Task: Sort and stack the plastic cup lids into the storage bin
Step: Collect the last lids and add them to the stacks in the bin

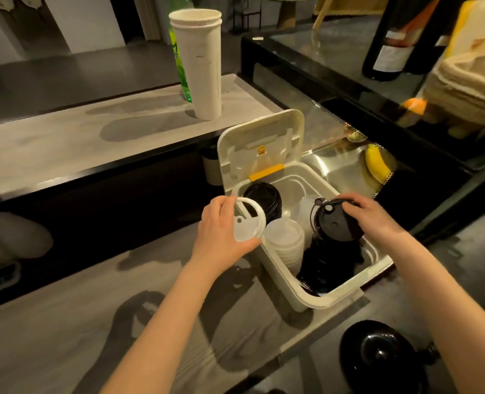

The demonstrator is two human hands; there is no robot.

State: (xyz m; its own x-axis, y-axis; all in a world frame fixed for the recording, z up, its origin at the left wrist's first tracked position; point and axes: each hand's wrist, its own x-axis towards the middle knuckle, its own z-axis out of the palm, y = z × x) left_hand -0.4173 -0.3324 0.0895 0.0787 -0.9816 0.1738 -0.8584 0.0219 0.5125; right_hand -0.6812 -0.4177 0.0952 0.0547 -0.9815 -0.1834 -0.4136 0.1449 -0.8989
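A white storage bin (306,297) with its hinged lid (261,146) flipped up stands on the counter. Inside are a stack of clear lids (285,240), a tall stack of black lids (329,260) and a second black stack (264,197) at the back. My left hand (221,231) holds a clear white lid (248,220) at the bin's left rim. My right hand (369,214) grips a black lid (335,221) on top of the tall black stack.
A tall stack of white paper cups (201,64) and a green bottle (183,72) stand on the far counter. A steel sink (343,169) holding a banana (376,163) lies behind the bin. A dark round object (377,356) sits at the near right.
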